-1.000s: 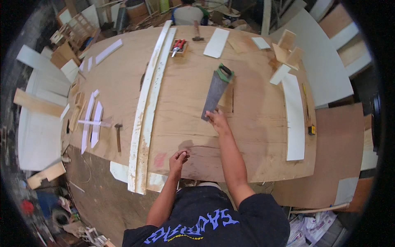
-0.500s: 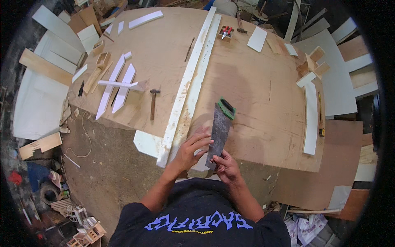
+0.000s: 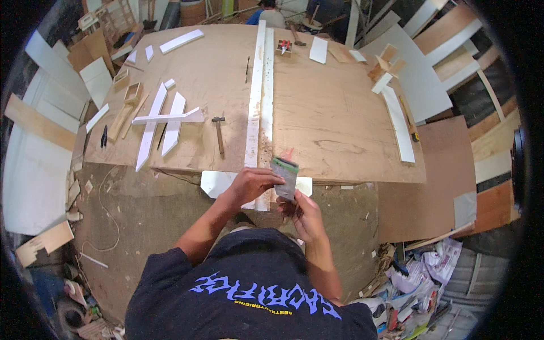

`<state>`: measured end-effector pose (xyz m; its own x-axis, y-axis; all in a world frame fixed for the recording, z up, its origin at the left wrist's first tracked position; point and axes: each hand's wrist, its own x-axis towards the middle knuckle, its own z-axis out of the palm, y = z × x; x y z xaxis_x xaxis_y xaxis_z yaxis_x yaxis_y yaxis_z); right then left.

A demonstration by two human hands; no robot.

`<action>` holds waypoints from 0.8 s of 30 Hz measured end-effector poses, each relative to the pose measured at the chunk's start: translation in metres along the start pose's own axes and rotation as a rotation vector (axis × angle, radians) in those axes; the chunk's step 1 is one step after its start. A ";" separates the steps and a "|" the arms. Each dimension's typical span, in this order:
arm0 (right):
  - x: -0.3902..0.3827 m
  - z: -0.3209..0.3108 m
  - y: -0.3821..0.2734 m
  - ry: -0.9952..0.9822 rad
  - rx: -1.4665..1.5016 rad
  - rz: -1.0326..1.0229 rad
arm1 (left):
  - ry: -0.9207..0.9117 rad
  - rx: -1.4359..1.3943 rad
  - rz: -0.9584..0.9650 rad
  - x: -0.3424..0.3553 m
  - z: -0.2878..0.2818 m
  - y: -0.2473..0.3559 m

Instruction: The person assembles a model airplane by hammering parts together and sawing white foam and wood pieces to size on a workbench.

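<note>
I hold a handsaw with a grey blade and green handle near the bench's front edge, tilted so it looks short. My left hand has its fingers closed on the blade's side; my right hand grips the blade's lower end. The saw lies over two long white, brown-stained boards running across the plywood bench and past its front edge. A hammer lies left of the boards.
Crossed white pieces and small wooden boxes sit at left. Red pliers rest at the back. A white strip lies right. A person sits beyond the bench. Leaning panels and scattered offcuts surround it.
My right hand has drawn the saw toward me and tilted it. My left hand has moved up onto the blade. The view has shifted, showing more floor.
</note>
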<state>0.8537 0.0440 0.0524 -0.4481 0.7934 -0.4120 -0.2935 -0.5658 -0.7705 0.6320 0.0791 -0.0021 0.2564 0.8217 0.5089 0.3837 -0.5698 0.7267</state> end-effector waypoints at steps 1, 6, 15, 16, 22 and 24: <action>-0.002 0.001 0.005 -0.013 -0.028 -0.033 | 0.046 -0.036 0.055 0.002 -0.005 0.007; -0.033 0.051 0.040 0.054 -0.049 -0.314 | 0.172 -0.025 0.007 -0.022 -0.045 0.003; -0.098 0.061 0.232 0.761 -0.653 -0.556 | 0.303 -0.660 -0.561 -0.100 -0.135 0.069; -0.104 0.064 0.249 0.705 -0.512 -0.449 | 0.284 -0.730 -0.627 -0.110 -0.143 0.066; -0.073 0.117 0.309 0.925 -0.439 -0.449 | 0.251 -0.868 -0.832 -0.170 -0.215 0.011; -0.054 0.136 0.330 0.845 -0.176 -0.413 | 0.232 -0.856 -0.870 -0.185 -0.250 -0.004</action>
<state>0.6663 -0.2160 -0.1138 0.4406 0.8613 -0.2530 -0.1294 -0.2180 -0.9673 0.3618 -0.0730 0.0163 0.0101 0.9582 -0.2860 -0.3766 0.2686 0.8866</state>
